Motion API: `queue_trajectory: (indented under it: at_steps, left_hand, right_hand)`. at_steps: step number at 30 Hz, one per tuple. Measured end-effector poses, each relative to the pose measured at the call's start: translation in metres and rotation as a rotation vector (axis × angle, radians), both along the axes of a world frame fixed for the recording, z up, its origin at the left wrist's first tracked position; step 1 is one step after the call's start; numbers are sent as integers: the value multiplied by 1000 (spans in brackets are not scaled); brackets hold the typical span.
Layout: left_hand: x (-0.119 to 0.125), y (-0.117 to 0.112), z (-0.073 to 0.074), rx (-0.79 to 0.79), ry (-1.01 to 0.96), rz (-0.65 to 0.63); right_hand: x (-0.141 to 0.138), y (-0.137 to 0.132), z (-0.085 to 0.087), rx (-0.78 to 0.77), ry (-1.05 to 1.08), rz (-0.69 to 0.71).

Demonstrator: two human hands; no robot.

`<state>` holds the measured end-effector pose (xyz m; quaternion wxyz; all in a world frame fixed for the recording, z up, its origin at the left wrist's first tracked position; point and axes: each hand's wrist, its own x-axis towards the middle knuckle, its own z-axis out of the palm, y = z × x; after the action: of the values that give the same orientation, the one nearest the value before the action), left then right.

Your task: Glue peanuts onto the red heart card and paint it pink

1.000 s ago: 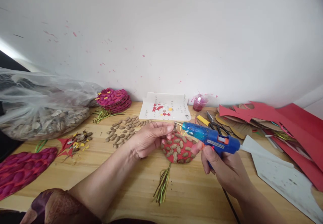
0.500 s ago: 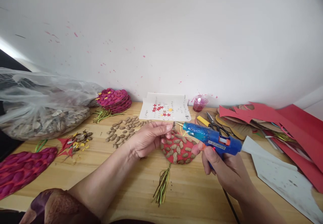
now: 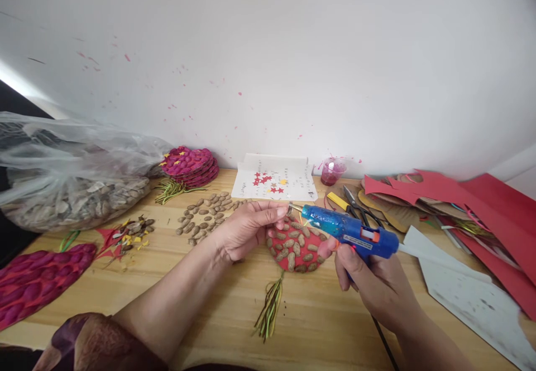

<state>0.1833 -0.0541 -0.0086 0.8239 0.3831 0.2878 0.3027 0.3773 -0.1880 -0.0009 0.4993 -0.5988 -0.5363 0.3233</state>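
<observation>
My left hand (image 3: 247, 227) pinches a small peanut shell (image 3: 288, 210) between thumb and fingertips, just above a red disc (image 3: 295, 246) covered with peanut shells. A tassel of thin strips (image 3: 270, 303) hangs from the disc toward me. My right hand (image 3: 372, 282) grips a blue hot glue gun (image 3: 349, 230), a finger on its trigger. The gun's metal nozzle touches the shell held in my left hand.
Loose peanut shells (image 3: 205, 217) lie left of the disc. A clear bag of shells (image 3: 71, 181) and finished magenta pieces (image 3: 190, 165) sit at the left. Star paper (image 3: 274, 178), a pink cup (image 3: 331, 170), scissors (image 3: 355, 201) and red card sheets (image 3: 460, 198) lie behind and right.
The glue gun's nozzle has shifted slightly left, closing in on the shell in my left hand. Both hands stay nearly where they were.
</observation>
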Motion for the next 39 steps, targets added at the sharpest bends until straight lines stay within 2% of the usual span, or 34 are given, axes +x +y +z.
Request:
queue_trajectory:
  at_steps: [39]
  left_hand:
    - [-2, 2, -2, 56, 36, 19]
  right_hand:
    - [2, 0, -1, -1, -32, -22]
